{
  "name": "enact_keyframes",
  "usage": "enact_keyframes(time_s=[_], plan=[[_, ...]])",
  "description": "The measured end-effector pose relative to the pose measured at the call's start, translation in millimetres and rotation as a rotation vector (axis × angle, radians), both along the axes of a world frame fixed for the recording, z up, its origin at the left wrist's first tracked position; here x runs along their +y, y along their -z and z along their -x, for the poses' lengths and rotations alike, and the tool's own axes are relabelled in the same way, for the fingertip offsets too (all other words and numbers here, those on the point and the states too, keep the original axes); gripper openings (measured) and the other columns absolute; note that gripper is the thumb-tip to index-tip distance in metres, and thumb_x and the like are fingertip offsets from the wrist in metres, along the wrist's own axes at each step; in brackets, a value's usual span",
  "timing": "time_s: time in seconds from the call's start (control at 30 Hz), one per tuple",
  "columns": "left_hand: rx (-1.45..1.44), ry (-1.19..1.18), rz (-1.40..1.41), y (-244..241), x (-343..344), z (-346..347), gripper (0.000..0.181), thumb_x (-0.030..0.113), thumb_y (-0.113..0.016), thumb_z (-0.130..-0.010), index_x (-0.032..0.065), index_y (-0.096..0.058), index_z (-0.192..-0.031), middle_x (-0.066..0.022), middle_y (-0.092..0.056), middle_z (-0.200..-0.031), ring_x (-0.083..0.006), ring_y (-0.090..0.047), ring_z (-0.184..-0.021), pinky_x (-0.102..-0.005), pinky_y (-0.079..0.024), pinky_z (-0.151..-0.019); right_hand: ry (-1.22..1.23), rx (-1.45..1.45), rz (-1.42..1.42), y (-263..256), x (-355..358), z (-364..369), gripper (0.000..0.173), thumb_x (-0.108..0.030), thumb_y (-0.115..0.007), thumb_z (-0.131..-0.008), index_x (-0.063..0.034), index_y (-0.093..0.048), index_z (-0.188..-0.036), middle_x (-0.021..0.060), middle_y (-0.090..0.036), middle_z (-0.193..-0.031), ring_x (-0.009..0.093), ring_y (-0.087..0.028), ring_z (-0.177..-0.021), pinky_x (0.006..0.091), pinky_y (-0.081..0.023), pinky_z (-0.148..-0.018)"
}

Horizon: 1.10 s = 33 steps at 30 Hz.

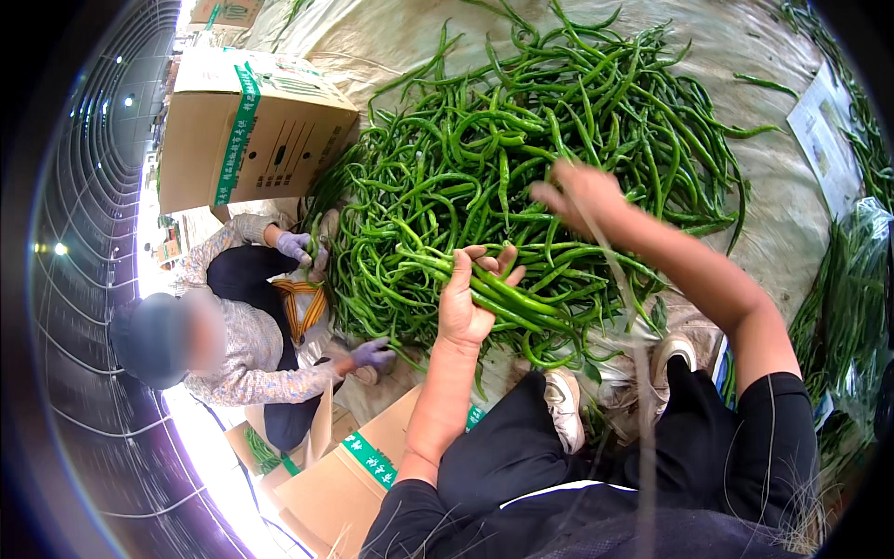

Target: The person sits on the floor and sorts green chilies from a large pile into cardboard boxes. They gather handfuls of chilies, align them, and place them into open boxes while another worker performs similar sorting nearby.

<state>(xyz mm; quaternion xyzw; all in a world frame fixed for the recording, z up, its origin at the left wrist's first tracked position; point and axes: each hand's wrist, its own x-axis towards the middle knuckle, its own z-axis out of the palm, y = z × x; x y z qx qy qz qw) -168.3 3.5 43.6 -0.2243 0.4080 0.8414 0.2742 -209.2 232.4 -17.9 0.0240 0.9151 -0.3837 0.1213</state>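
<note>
A large heap of long green chili peppers [447, 161] lies on a pale ground sheet in front of me. My left hand [471, 297] is closed around a bunch of long green peppers [517, 300], held over the near side of the heap with the fingertips curled up. To the right, my right hand [583, 195] is over the middle of the heap, blurred by motion, with thumb and fingers apart; no pepper shows clearly in it.
At the left a co-worker [244, 328] in purple gloves crouches by the heap's edge. A taped carton [279, 157] stands beyond them; open cardboard boxes [342, 489] are at my lower left. Bagged peppers [862, 279] and a printed sheet [827, 140] lie at right.
</note>
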Motion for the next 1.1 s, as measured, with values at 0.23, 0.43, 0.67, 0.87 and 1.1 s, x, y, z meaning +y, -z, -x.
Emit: enact_keyframes(time_s=[0.23,0.43,0.67,0.87,1.1], plan=[[0.001,0.075,-0.123,24.9,-0.6,13.7,0.025,0.040,-0.057,-0.093,0.0157,-0.053,-0.086,0.0042,-0.050,-0.074,-0.0099,-0.049,-0.067,-0.0323,-0.049,-0.072,0.171,0.268,-0.133,35.9,6.7,35.0,0.027,-0.029,-0.053,-0.083,-0.0026,-0.059,-0.087,0.0183,-0.064,-0.083,0.033,-0.066,-0.074,0.0461,-0.054,-0.067],[0.003,0.026,0.204,41.3,21.9,17.8,0.013,0.020,-0.067,-0.090,0.0134,-0.058,-0.083,-0.0012,-0.057,-0.081,-0.0146,-0.056,-0.071,-0.0359,-0.053,-0.076,-0.468,0.193,0.091,-14.3,-14.3,-34.0,0.021,-0.025,-0.058,-0.085,-0.0042,-0.060,-0.085,0.0135,-0.062,-0.085,0.032,-0.064,-0.072,0.0442,-0.053,-0.060],[0.037,0.232,0.010,36.7,35.0,14.4,0.033,0.024,-0.067,-0.090,0.0098,-0.051,-0.116,0.0029,-0.052,-0.078,-0.0113,-0.053,-0.073,-0.0343,-0.051,-0.077,0.117,0.659,-0.895,81.1,119.6,86.4,0.027,-0.004,-0.059,-0.076,-0.0098,-0.054,-0.102,0.0069,-0.059,-0.108,0.026,-0.054,-0.106,0.0571,-0.031,-0.102],[0.018,0.239,-0.009,23.4,25.0,4.2,0.013,0.022,-0.066,-0.091,0.0145,-0.058,-0.099,0.0020,-0.056,-0.081,-0.0144,-0.058,-0.078,-0.0381,-0.051,-0.083,-0.069,0.154,-0.700,70.4,113.5,38.7,0.023,-0.011,-0.065,-0.079,-0.0064,-0.052,-0.098,0.0114,-0.064,-0.097,0.029,-0.060,-0.099,0.0572,-0.027,-0.102],[0.116,0.350,0.041,-4.4,18.5,-18.0,0.018,0.020,-0.066,-0.090,0.0119,-0.053,-0.100,0.0021,-0.054,-0.080,-0.0117,-0.055,-0.072,-0.0342,-0.051,-0.077,0.061,-0.140,0.511,-4.4,105.9,-94.5,0.043,-0.026,-0.072,-0.084,0.0003,-0.052,-0.112,0.0052,-0.062,-0.092,0.017,-0.059,-0.083,0.0331,-0.049,-0.074]])
